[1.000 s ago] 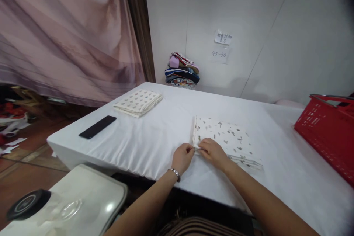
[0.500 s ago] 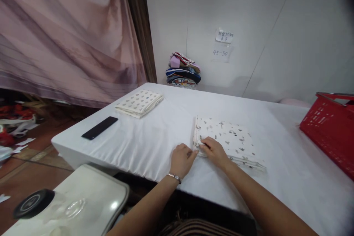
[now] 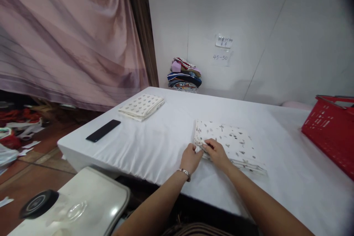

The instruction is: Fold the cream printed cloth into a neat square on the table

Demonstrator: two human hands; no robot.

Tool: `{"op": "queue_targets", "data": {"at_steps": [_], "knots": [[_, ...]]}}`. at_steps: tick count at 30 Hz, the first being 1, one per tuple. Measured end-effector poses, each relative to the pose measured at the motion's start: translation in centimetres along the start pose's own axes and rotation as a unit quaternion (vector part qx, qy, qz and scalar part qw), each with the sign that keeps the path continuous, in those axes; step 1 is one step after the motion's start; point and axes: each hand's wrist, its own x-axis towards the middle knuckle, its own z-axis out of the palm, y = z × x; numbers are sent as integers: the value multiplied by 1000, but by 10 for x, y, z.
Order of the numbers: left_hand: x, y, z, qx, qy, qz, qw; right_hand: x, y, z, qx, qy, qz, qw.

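A folded white cloth (image 3: 232, 138) printed with small grey-brown figures lies on the white-covered table (image 3: 171, 125) in front of me. Its near left corner is between my two hands. My right hand (image 3: 217, 153) pinches the cloth's edge there, thumb and forefinger together. Just left of it, my left hand (image 3: 191, 159), with a metal bracelet at the wrist, has its fingers curled and its thumb at the same corner. Layers show along the near edge of the cloth.
Further left lie a second folded patterned cloth (image 3: 142, 107) and a black flat object (image 3: 103, 130). A red basket (image 3: 329, 129) stands at the right. Folded fabrics (image 3: 184, 75) are stacked by the wall. A cream-coloured stool (image 3: 91, 195) is at lower left.
My left hand has shifted right, closer to my right hand and the cloth's corner. My right hand stays at the corner. The camera view has tilted slightly.
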Motion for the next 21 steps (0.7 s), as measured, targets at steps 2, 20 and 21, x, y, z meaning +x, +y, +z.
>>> {"op": "queue_targets", "data": {"at_steps": [2, 20, 21], "knots": [[3, -1, 5, -133, -16, -66, 989, 0, -2, -1, 8, 3, 5, 1000], [4, 1, -2, -384, -33, -197, 901, -5, -9, -8, -176, -68, -189, 963], [3, 2, -3, -389, -32, -206, 897, -6, -9, -8, -187, -71, -206, 958]]}}
